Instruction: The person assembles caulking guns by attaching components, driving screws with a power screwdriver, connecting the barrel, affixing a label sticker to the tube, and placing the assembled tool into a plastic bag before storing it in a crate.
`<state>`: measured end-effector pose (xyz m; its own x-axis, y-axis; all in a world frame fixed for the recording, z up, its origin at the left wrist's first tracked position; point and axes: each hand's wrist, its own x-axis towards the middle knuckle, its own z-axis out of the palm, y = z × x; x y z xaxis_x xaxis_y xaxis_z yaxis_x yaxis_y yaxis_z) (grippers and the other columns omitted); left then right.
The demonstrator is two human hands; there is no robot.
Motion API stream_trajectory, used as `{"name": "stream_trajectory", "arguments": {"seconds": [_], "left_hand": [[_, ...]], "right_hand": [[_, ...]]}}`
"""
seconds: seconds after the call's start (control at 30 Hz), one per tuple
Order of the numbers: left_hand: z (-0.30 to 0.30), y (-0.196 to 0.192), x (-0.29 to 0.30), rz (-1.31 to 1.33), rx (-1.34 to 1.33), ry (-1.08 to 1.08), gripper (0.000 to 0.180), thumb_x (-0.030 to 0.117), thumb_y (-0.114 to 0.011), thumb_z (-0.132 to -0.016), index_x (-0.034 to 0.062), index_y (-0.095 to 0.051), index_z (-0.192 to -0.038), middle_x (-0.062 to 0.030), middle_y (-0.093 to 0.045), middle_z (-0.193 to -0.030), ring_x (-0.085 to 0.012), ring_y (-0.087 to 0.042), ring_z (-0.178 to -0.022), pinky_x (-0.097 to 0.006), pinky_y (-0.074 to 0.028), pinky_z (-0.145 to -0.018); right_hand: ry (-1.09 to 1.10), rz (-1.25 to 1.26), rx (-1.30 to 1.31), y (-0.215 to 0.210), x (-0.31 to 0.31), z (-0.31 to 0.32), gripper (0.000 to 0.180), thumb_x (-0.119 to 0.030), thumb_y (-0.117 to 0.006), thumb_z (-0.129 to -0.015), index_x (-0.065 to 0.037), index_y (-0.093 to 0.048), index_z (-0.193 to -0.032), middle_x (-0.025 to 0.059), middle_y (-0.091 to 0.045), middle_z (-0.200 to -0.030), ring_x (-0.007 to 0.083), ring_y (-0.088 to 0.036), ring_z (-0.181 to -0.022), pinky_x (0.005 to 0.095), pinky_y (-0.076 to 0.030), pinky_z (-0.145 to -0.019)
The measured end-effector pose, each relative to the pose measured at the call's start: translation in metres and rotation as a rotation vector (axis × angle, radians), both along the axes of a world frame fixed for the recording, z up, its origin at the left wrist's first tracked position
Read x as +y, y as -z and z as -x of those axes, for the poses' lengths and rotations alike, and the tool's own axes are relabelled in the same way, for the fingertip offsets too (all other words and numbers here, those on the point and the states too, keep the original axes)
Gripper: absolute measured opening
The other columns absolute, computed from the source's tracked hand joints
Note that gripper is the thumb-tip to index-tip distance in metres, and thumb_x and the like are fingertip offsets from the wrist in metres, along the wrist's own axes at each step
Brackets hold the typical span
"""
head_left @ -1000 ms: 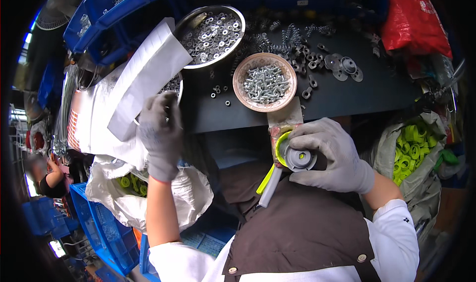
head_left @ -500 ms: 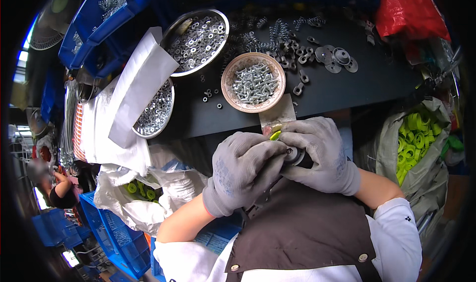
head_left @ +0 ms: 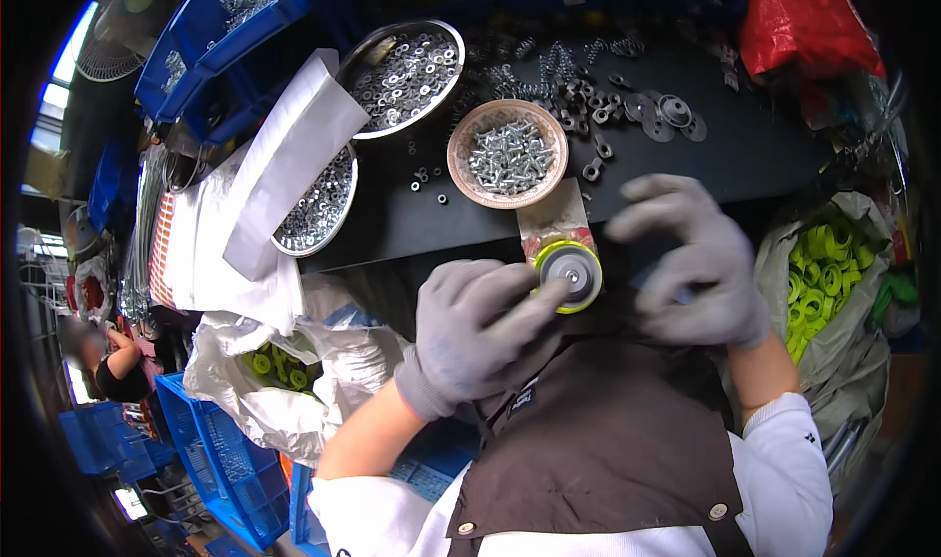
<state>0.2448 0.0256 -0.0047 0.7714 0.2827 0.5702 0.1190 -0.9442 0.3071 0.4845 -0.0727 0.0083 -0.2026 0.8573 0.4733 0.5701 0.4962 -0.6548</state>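
A round grey disc with a yellow-green rim [head_left: 570,275] faces up at the front of the bench, with a small bolt or hole at its centre. My left hand [head_left: 470,330], in a grey glove, grips it from the left, fingers on its edge and face. To the right of the disc hovers my gloved right hand [head_left: 698,268], blurred, its fingers apart and nothing visible in them. Beyond the disc is a small worn block or plate [head_left: 554,214] at the bench edge. A patterned bowl [head_left: 459,177] full of small screws [head_left: 512,155] stands behind that.
Metal trays of nuts [head_left: 459,52] and small parts [head_left: 319,204] sit left, partly under white paper [head_left: 294,155]. Springs [head_left: 559,62] and metal links [head_left: 601,145] lie at the back. Sacks of yellow-green rings [head_left: 828,273] flank me; a person [head_left: 116,361] is far left.
My right hand has let go of the disc and moved right and up, opening. The disc now lies face-up in my left hand, fully visible. The view has shifted slightly.
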Motion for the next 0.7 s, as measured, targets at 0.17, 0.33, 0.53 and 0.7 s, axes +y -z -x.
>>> {"name": "stream_trajectory", "arguments": {"seconds": [0.17, 0.33, 0.53, 0.7], "left_hand": [[0.010, 0.079, -0.026, 1.087, -0.354, -0.414, 0.026, 0.003, -0.050, -0.091, -0.0010, -0.055, -0.116, -0.0064, -0.058, -0.096, -0.0131, -0.055, -0.087, -0.026, -0.047, -0.079], [-0.023, 0.218, -0.007, 1.528, -0.313, -0.290, 0.026, 0.020, -0.044, -0.099, 0.0018, -0.054, -0.115, -0.0070, -0.060, -0.096, -0.0146, -0.059, -0.081, -0.027, -0.050, -0.074], [-0.093, 0.287, 0.056, 1.046, -0.465, -0.174, 0.029, 0.026, -0.044, -0.099, 0.0037, -0.055, -0.114, -0.0070, -0.060, -0.096, -0.0167, -0.059, -0.083, -0.029, -0.051, -0.076], [-0.169, 0.271, 0.099, 1.066, -0.749, -0.124, 0.031, 0.028, -0.044, -0.098, 0.0043, -0.055, -0.114, -0.0071, -0.061, -0.097, -0.0174, -0.059, -0.084, -0.030, -0.050, -0.076]], "right_hand": [[0.315, 0.145, 0.284, 0.016, 0.000, 0.019, 0.051, -0.030, -0.073, -0.069, -0.003, -0.063, -0.111, 0.0186, -0.053, -0.123, 0.0290, -0.051, -0.115, 0.0402, -0.040, -0.098], [0.068, -0.019, -0.011, 0.016, 0.016, 0.009, 0.030, -0.014, -0.068, -0.070, -0.002, -0.064, -0.097, 0.0174, -0.057, -0.115, 0.0294, -0.057, -0.103, 0.0373, -0.045, -0.089], [0.150, 0.252, 0.084, 0.046, 0.020, 0.023, 0.080, -0.037, -0.088, -0.054, -0.006, -0.055, -0.120, 0.0158, -0.053, -0.125, 0.0317, -0.052, -0.115, 0.0400, -0.041, -0.099], [0.122, 0.231, -0.042, 0.061, 0.025, 0.059, 0.073, -0.027, -0.088, -0.059, -0.007, -0.052, -0.119, 0.0113, -0.060, -0.115, 0.0288, -0.059, -0.107, 0.0408, -0.042, -0.094]]}}
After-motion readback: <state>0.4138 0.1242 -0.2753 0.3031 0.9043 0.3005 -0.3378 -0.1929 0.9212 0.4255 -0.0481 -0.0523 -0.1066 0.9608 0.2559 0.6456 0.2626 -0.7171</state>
